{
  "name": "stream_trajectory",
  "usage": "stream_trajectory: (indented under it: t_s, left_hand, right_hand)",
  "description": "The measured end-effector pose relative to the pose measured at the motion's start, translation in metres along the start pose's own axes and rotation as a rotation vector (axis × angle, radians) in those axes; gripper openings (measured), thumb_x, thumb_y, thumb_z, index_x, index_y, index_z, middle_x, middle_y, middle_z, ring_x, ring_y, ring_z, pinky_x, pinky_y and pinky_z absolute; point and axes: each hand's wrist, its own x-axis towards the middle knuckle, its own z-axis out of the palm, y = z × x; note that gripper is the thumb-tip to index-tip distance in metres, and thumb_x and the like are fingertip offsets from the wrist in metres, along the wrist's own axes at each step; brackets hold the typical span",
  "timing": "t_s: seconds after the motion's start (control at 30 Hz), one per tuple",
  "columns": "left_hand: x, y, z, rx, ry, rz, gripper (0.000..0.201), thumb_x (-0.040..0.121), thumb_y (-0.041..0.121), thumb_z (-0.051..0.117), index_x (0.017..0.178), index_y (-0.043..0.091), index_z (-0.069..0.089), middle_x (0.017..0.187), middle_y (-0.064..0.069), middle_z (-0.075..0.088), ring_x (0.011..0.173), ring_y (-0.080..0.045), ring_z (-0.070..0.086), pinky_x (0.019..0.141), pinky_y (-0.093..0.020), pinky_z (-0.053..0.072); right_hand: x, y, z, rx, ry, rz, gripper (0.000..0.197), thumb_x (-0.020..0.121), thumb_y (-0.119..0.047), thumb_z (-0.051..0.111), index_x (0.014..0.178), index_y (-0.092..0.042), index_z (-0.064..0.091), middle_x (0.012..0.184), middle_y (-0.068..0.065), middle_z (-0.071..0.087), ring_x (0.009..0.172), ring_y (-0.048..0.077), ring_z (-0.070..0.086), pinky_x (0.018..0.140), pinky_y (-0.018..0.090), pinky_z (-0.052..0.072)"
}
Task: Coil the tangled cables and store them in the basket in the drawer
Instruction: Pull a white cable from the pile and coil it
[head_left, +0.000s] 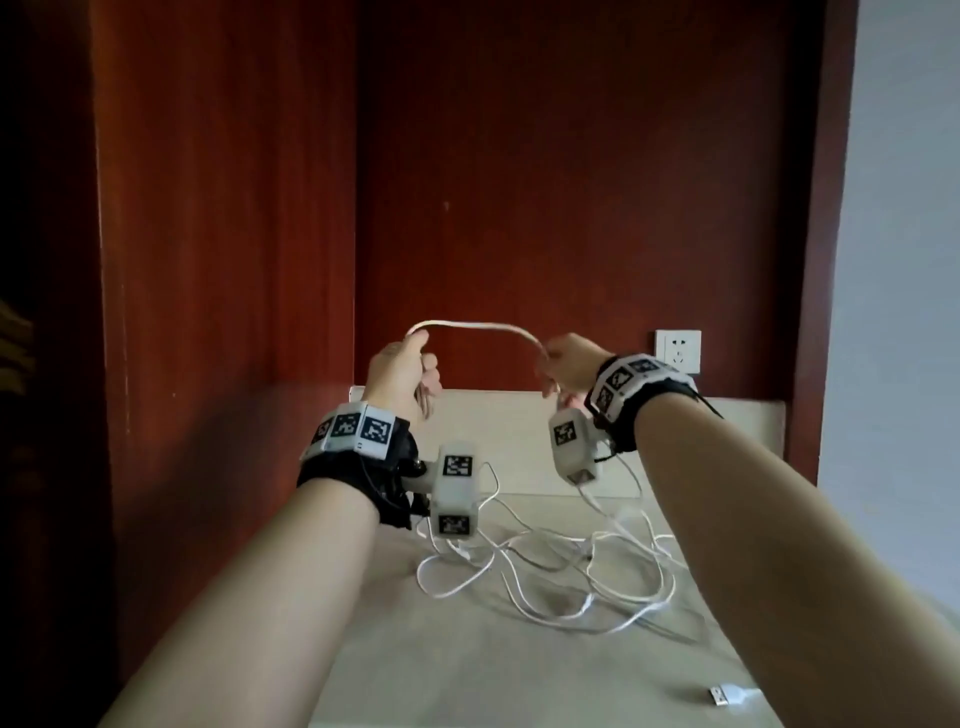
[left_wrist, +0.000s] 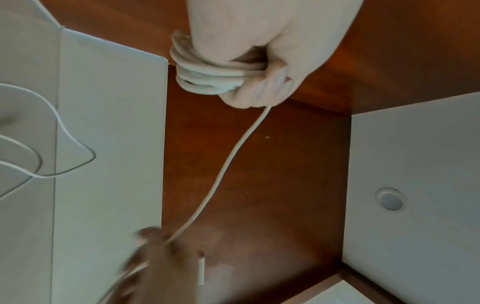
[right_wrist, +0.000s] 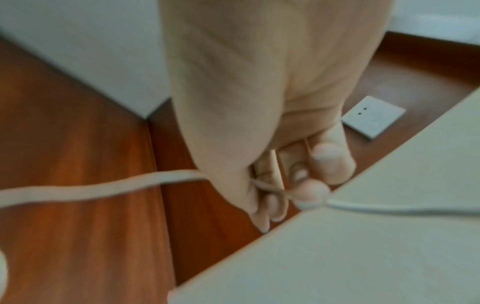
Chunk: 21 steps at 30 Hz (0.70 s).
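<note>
A white cable (head_left: 475, 327) arches in the air between my two raised hands. My left hand (head_left: 402, 371) grips a small coil of that cable (left_wrist: 205, 77), several loops bunched in its curled fingers. From the coil the cable (left_wrist: 228, 162) runs to my right hand (head_left: 569, 366), which pinches it (right_wrist: 270, 188) between thumb and fingers. Below the hands, a loose tangle of white cables (head_left: 561, 561) lies on the pale counter (head_left: 493, 670). No basket or drawer is in view.
A white USB plug (head_left: 724, 695) lies near the counter's front right edge. A white wall socket (head_left: 678, 351) sits on the red-brown back panel (head_left: 571, 182) right of my right hand. Red-brown side panels (head_left: 223, 260) wall in the counter's left and right.
</note>
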Motion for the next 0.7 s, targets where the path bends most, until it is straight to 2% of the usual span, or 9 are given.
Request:
stream_trajectory:
  t_s: [0.13,0.2,0.27,0.3,0.4,0.53,0.6,0.67,0.7]
  left_hand:
    - [-0.001,0.005,-0.004,-0.042,0.085,0.052,0.025,0.095,0.006,0.046,0.073,0.015,0.039,0.039,0.006,0.035,0.026,-0.004,0.025,0.031,-0.013,0.018]
    - [0.0,0.004,-0.008,-0.016,0.11,0.085,0.025,0.093,0.002,0.043,0.072,0.015,0.036,0.043,0.004,0.034,0.027,-0.005,0.024,0.032,-0.013,0.017]
    - [0.001,-0.001,-0.012,-0.011,0.134,0.091,0.024,0.092,0.0,0.042,0.073,0.014,0.035,0.045,0.003,0.034,0.026,-0.006,0.024,0.032,-0.013,0.017]
    - [0.002,-0.003,-0.013,-0.014,0.146,0.087,0.022,0.091,0.0,0.041,0.074,0.013,0.035,0.049,0.001,0.035,0.027,-0.006,0.024,0.032,-0.014,0.017]
    - [0.004,-0.008,-0.015,-0.027,0.161,0.118,0.016,0.091,-0.001,0.04,0.082,0.011,0.035,0.054,0.0,0.033,0.027,-0.006,0.024,0.032,-0.015,0.018]
    - [0.008,0.001,-0.014,-0.048,0.179,0.228,0.023,0.09,-0.003,0.038,0.074,0.013,0.031,0.043,0.004,0.034,0.028,-0.004,0.023,0.032,-0.015,0.017]
    - [0.011,0.004,-0.017,-0.066,0.224,0.254,0.025,0.09,-0.002,0.038,0.071,0.013,0.032,0.043,0.004,0.034,0.027,-0.004,0.024,0.032,-0.015,0.017]
    - [0.015,0.003,-0.025,-0.089,0.266,0.252,0.026,0.092,0.0,0.038,0.071,0.014,0.032,0.037,0.006,0.034,0.025,-0.004,0.024,0.033,-0.013,0.015]
    - [0.016,0.0,-0.03,-0.099,0.279,0.24,0.027,0.094,0.001,0.037,0.071,0.014,0.031,0.033,0.009,0.034,0.024,-0.004,0.024,0.032,-0.012,0.015]
  right_hand:
    - [-0.03,0.065,0.057,-0.227,-0.262,0.267,0.018,0.086,-0.009,0.062,0.069,-0.006,0.062,0.047,0.001,0.056,0.028,0.006,0.046,0.039,0.016,0.038]
    - [-0.042,0.097,0.072,-0.214,-0.284,0.392,0.028,0.08,-0.028,0.072,0.061,-0.009,0.065,0.056,0.004,0.063,0.047,0.012,0.06,0.052,0.019,0.047]
    - [-0.046,0.12,0.073,-0.212,-0.244,0.494,0.037,0.065,-0.047,0.078,0.063,-0.011,0.069,0.07,0.006,0.07,0.068,0.023,0.068,0.07,0.031,0.056]
    - [-0.051,0.123,0.069,-0.217,-0.223,0.523,0.037,0.058,-0.049,0.08,0.064,-0.013,0.071,0.07,0.005,0.072,0.069,0.023,0.068,0.069,0.033,0.058]
    - [-0.074,0.116,0.051,-0.27,-0.266,0.529,0.021,0.054,-0.042,0.081,0.066,-0.026,0.074,0.063,-0.004,0.07,0.06,0.015,0.068,0.05,0.019,0.05]
    - [-0.072,0.125,0.043,-0.299,-0.189,0.555,0.029,0.074,-0.02,0.069,0.103,-0.017,0.07,0.107,0.001,0.066,0.088,0.019,0.062,0.063,0.02,0.054]
    - [-0.074,0.126,0.037,-0.294,-0.035,0.626,0.035,0.076,-0.017,0.063,0.11,-0.007,0.062,0.114,0.006,0.057,0.098,0.025,0.06,0.076,0.031,0.054]
    - [-0.081,0.129,0.027,-0.236,0.05,0.715,0.032,0.078,-0.016,0.063,0.108,-0.005,0.058,0.102,0.007,0.055,0.093,0.025,0.059,0.062,0.029,0.047]
    - [-0.083,0.131,0.022,-0.269,0.039,0.698,0.031,0.08,-0.012,0.064,0.109,-0.003,0.059,0.104,0.009,0.058,0.095,0.027,0.059,0.057,0.029,0.043]
